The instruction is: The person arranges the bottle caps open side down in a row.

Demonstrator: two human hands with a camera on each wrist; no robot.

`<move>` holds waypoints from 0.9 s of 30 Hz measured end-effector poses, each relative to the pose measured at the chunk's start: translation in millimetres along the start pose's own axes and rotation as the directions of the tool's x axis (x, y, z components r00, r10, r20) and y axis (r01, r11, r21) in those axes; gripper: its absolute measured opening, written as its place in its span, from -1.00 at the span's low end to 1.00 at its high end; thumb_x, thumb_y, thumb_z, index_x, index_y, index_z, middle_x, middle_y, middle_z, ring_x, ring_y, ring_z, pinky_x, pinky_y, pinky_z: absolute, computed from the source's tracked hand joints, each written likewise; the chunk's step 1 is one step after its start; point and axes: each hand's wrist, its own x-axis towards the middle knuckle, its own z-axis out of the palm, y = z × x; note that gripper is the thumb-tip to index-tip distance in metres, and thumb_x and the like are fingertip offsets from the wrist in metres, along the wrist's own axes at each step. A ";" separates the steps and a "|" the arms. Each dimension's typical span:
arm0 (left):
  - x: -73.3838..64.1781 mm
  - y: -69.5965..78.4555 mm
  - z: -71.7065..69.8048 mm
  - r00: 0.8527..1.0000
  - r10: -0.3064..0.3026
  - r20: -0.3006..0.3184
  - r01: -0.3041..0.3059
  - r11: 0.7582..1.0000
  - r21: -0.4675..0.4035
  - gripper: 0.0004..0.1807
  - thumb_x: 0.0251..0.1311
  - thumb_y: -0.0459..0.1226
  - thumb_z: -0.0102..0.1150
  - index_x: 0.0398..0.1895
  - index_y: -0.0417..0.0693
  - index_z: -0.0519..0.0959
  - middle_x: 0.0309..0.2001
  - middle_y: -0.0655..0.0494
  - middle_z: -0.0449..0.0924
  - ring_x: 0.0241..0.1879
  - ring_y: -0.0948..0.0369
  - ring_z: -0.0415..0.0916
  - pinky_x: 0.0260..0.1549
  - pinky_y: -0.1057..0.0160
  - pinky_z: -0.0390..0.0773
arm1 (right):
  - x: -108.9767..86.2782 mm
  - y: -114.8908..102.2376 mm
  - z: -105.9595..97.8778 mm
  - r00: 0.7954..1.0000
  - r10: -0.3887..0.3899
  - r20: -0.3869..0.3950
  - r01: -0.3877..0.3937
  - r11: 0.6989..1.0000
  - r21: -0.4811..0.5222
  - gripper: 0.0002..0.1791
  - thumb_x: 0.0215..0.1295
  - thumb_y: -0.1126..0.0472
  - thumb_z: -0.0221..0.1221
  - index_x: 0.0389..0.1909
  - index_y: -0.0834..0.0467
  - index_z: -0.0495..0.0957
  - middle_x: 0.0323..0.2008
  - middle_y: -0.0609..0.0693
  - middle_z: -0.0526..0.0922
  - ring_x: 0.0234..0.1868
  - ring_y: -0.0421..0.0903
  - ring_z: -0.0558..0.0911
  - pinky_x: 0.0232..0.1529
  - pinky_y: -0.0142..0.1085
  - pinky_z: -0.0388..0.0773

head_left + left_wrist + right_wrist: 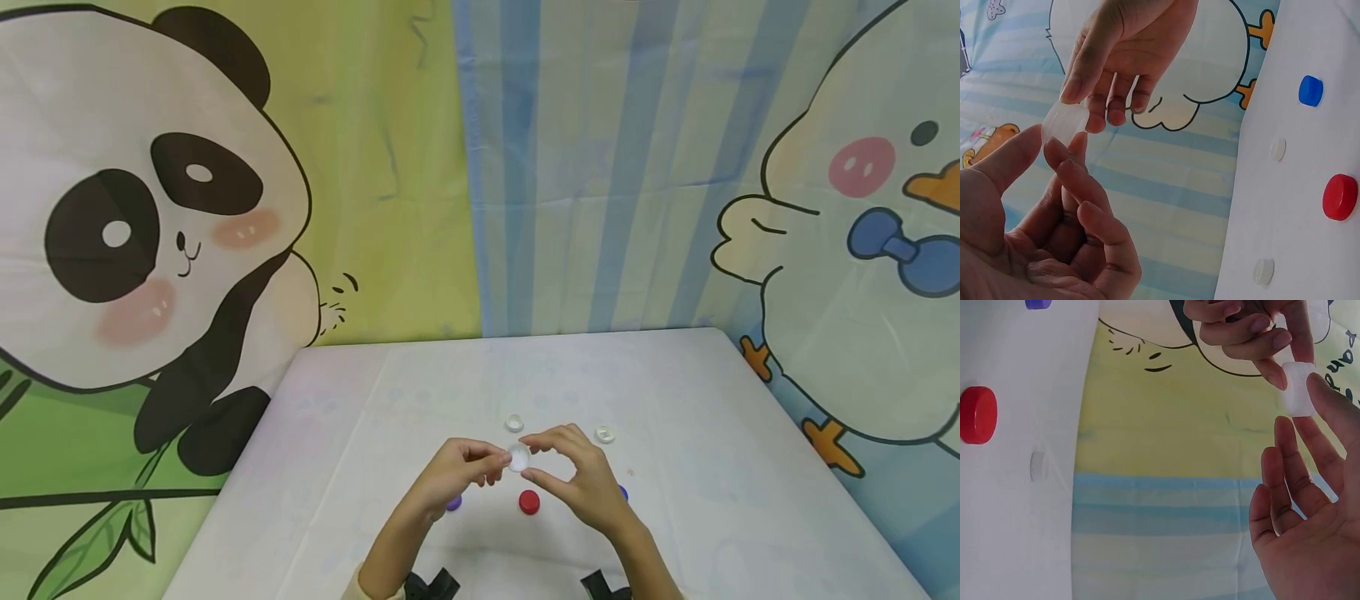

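A white, ridged bottle cap (518, 457) is held up between the two hands, above the table. My left hand (467, 468) pinches its near left edge between thumb and index finger (1060, 153). From the other side, my right hand (576, 479) spans the cap, with thumb (1329, 400) and index fingertip at its rim. The right hand's other fingers spread loosely away from it. Below the hands a red cap (529, 502) lies on the table. Partly hidden behind the hands are a purple cap (453, 503) and a blue cap (623, 492).
Two more white caps lie farther back on the white table (360, 500), one behind the held cap (513, 423) and another behind the right hand (604, 434). Cartoon-printed curtains (390, 167) rise behind the table. Black pieces (435, 586) show by both forearms.
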 end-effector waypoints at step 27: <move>-12.7 17.9 10.4 0.651 0.752 -0.101 -0.525 0.542 0.656 -0.78 -0.06 -0.06 0.29 -0.30 0.17 0.66 -0.60 0.45 0.47 -0.50 0.48 0.35 -0.24 0.25 0.14 | 7.2 -26.1 -15.3 0.978 0.144 0.154 -0.173 0.965 0.198 -0.80 0.15 0.38 0.12 -0.21 0.13 0.55 -0.28 -0.03 0.59 -0.21 -0.14 0.47 -0.20 -0.25 0.39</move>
